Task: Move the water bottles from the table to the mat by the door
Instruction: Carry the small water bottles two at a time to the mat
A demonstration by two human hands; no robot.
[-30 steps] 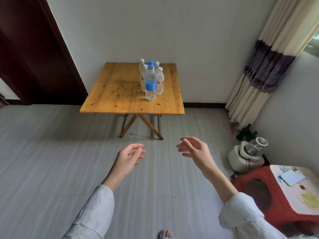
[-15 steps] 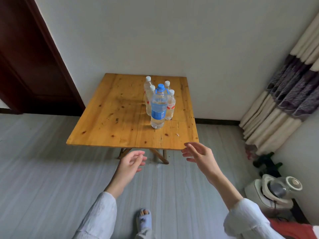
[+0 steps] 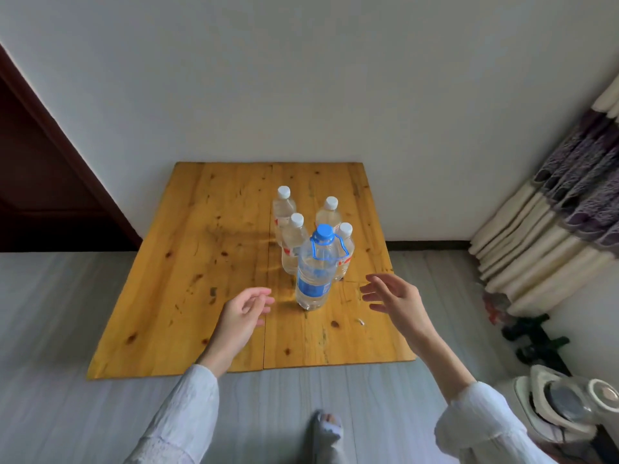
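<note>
A big clear water bottle (image 3: 315,272) with a blue cap, blue label and blue carry strap stands upright on the wooden table (image 3: 201,262). Behind it stand several smaller white-capped bottles (image 3: 292,244), close together. My left hand (image 3: 244,316) hovers over the table just left of the big bottle, fingers loosely curled, holding nothing. My right hand (image 3: 395,301) hovers to the bottle's right, fingers spread and relaxed, empty. Neither hand touches a bottle. No mat is in view.
A dark red door (image 3: 40,182) sits at the left beside the white wall. Striped curtains (image 3: 562,209) hang at the right. A white appliance (image 3: 566,406) stands on the grey floor at lower right. My slippered foot (image 3: 328,426) is below the table edge.
I have come close to the table; it now fills the middle of the view. Both hands have gone forward from over the floor to either side of the big bottle.
</note>
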